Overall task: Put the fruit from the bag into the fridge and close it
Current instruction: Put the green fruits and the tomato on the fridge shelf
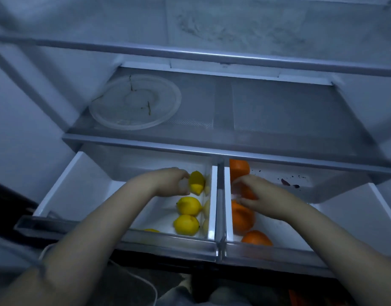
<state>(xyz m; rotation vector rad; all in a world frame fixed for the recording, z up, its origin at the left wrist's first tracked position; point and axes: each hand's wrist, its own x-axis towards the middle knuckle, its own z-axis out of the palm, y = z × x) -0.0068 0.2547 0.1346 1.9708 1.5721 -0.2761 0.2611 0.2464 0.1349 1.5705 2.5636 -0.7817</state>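
Left grip (174,182) closes on a lemon (197,183) in the left drawer (79,173); right grip (254,193) clasps an orange (248,193) in the right drawer (344,208). Several fruits already lie inside, so loading looks well along. Both drawers and the fridge remain open; no bag is visible.

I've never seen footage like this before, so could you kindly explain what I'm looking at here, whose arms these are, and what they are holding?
There is no machine here: one picture, taken by a wide-angle camera worn on a person's head, looking down at their bare arms inside an open fridge. Two drawers are pulled out side by side. The left hand holds a lemon over the left drawer, where more lemons lie. The right hand reaches onto an orange in the right drawer, among other oranges; whether it grips that one is unclear. On the glass shelf above sits a clear round plate.
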